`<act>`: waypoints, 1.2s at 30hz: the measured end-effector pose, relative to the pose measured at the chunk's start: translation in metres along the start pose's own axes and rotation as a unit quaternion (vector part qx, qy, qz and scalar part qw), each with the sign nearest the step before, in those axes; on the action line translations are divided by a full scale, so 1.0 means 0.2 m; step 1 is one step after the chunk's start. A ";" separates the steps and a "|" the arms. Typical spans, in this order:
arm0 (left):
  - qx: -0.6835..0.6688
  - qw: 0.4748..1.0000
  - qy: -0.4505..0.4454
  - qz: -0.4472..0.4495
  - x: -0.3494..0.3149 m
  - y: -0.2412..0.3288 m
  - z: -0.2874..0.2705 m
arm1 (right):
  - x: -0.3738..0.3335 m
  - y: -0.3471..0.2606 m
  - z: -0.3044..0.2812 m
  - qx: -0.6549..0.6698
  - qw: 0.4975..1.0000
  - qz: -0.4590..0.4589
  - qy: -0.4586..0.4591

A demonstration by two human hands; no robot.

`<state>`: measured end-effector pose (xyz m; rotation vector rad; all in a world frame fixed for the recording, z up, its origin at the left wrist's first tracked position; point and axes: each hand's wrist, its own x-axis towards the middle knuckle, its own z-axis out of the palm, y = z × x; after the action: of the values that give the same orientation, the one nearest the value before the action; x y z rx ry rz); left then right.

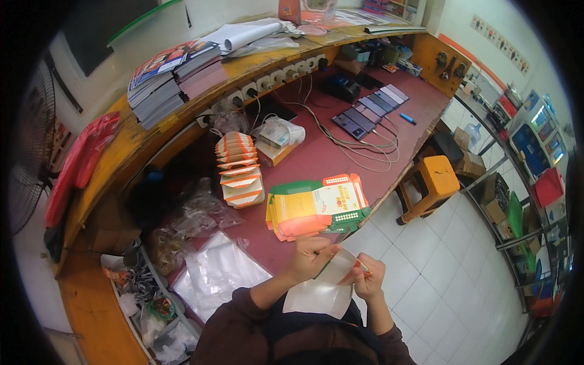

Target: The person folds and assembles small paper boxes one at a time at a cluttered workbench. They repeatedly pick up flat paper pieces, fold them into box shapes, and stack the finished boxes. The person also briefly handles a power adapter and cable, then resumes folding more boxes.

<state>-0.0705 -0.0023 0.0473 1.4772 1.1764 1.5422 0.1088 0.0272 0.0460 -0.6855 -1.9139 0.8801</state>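
Note:
Near the desk's front edge I hold a white paper food box [321,297] by its raised sides, its pale inner face toward me. My left hand [311,258] is closed on the left upper edge, thumb pressed along it. Closed as well, my right hand [368,277] pinches the right edge, where a little orange and green print shows. Just beyond lies a pile of flat printed box blanks [304,210] in yellow, orange and green. Behind it to the left stands a nested stack of folded boxes [240,176], white with orange edges.
Clear plastic bags [220,272] lie left of my hands, beside a grey bin [149,304] of mixed items. Several phones [371,108] with cables rest farther back on the red desk [304,146]. An orange stool [429,185] stands right of the desk on white floor tiles [420,286].

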 end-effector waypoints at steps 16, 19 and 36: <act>-0.179 0.913 -0.056 -0.363 -0.22 -0.08 -0.38 | 0.08 0.28 0.26 0.363 0.811 0.413 -0.198; -0.109 0.957 -0.022 -0.269 -0.26 -0.22 -0.49 | 0.11 0.36 0.29 0.123 0.898 0.248 -0.341; 0.252 0.935 0.203 -0.145 0.07 -0.68 -1.34 | 0.98 0.78 1.34 0.015 0.983 -0.102 -0.151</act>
<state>-0.3508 0.0191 -0.0587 1.2279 2.0585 1.4368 -0.1992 0.1857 -0.0740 -0.3426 -2.1891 0.9206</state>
